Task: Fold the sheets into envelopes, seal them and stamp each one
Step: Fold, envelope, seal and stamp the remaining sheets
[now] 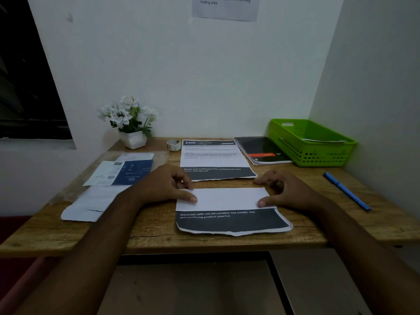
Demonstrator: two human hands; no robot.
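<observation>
two bare forearms reach in from the near edge. the left hand [168, 185] lays its thumb flat on the left end of the folded sheet [227, 198], fingertips at the crease. the right hand [288, 189] does likewise at the right end. both press down, neither grips. the sheet lies at the front middle of the wooden table [159, 233], white flap over a dark printed band. just behind it lies a second printed sheet [216, 159], unfolded. far right stands a green basket [318, 153], with a blue pen [346, 190] nearer. loose papers [118, 172] lie left, below a potted white flower [134, 139].
</observation>
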